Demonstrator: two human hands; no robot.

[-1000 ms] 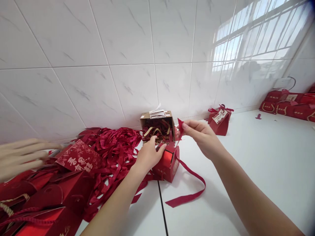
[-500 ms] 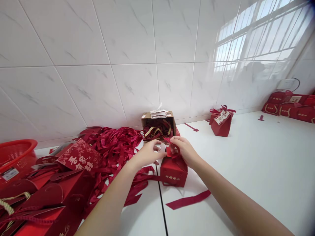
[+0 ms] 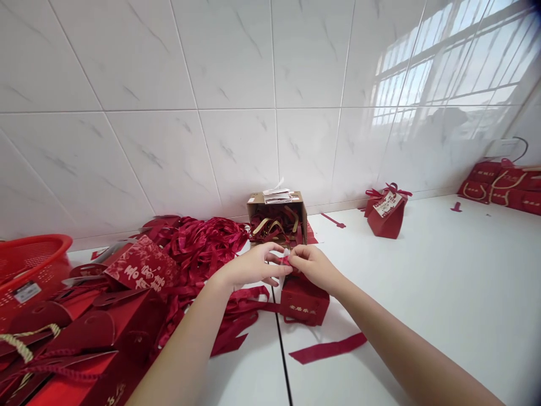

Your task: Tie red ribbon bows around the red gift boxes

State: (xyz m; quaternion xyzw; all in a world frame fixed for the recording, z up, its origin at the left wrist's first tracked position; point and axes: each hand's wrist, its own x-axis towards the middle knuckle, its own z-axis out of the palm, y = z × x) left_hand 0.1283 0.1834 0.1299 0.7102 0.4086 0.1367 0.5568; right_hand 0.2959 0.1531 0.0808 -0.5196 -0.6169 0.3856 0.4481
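Note:
A small red gift box [image 3: 305,301] with gold lettering stands on the white table [image 3: 422,293]. Both hands meet over its top. My left hand [image 3: 249,267] pinches the red ribbon at the box top from the left, fingers closed. My right hand [image 3: 313,267] is closed on the same ribbon from the right. A loose end of the red ribbon [image 3: 328,348] trails on the table in front of the box. The knot itself is hidden under my fingers.
A heap of red ribbons [image 3: 198,248] lies left of the box. Flat red boxes [image 3: 84,344] and a red basket [image 3: 29,265] fill the near left. An open cardboard box [image 3: 276,217] stands by the tiled wall. A tied red box [image 3: 386,213] and more red boxes [image 3: 502,180] sit to the right.
My right hand came down from holding the ribbon up and joined the left over the box top. The box turned upright. Another person's hand at the left edge has gone.

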